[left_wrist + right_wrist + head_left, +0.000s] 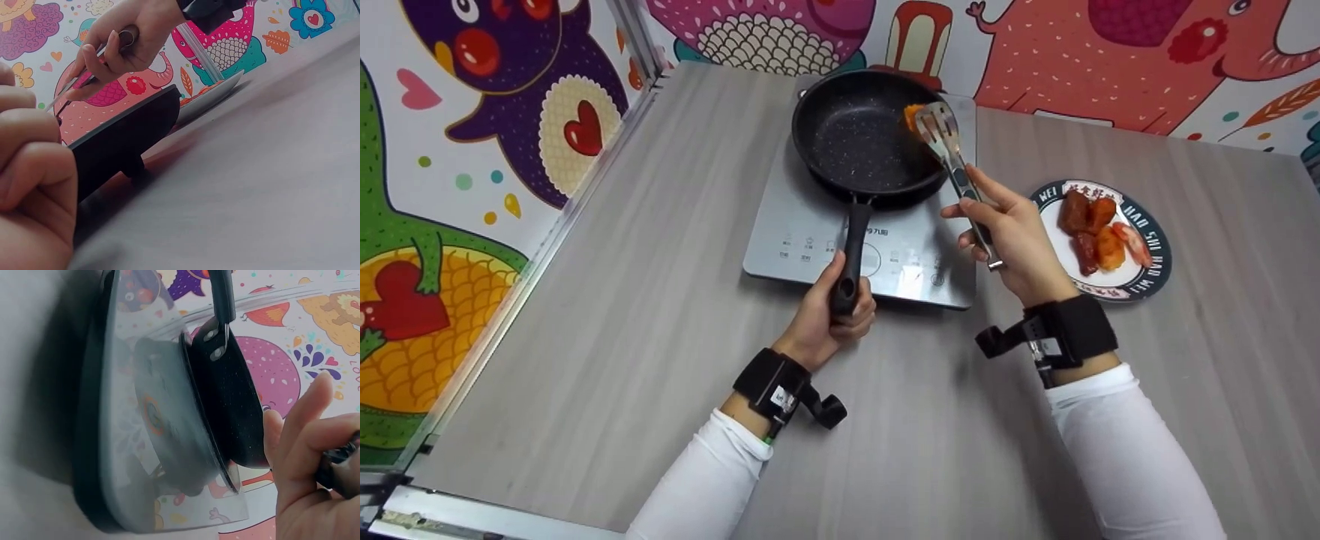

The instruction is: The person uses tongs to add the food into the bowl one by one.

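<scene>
My left hand grips the black handle of a dark speckled frying pan on the induction cooktop. In the left wrist view, the curled fingers fill the left edge. My right hand holds metal food tongs with dark grips, thumb and fingers on either side. Their slotted head lies over the pan's right side, with an orange piece of food at its tip, partly hidden. The right wrist view shows the right hand beside the pan.
A dark-rimmed plate holding several red and orange food pieces lies right of the cooktop, close to my right wrist. Behind the grey table stand walls with cartoon animals. A metal frame edge runs along the left.
</scene>
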`<state>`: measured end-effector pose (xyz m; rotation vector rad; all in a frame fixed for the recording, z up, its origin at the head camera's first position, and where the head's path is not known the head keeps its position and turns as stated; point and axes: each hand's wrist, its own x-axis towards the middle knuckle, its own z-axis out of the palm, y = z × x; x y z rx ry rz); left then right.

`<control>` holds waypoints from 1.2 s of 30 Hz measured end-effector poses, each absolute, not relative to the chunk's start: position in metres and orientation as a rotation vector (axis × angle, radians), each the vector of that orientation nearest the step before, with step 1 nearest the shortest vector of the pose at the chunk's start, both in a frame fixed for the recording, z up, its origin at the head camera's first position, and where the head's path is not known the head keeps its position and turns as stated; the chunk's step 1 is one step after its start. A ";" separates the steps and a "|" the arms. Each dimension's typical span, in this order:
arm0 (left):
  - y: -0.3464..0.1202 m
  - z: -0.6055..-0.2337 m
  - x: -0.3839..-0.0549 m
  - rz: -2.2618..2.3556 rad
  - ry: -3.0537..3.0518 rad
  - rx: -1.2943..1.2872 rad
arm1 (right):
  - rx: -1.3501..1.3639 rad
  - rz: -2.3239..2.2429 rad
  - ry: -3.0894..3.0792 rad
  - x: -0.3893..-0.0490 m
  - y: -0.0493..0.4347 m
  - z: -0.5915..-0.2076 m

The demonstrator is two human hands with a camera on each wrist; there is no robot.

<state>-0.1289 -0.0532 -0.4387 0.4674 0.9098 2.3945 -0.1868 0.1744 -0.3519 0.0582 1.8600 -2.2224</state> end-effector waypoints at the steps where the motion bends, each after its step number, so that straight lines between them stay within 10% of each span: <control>1: -0.053 -0.439 -0.129 2.395 0.908 0.463 | 0.066 -2.211 1.870 -0.189 0.174 -0.351; 36: -0.051 -0.436 -0.128 2.349 0.991 0.505 | -0.052 -1.640 2.298 -0.232 0.164 -0.320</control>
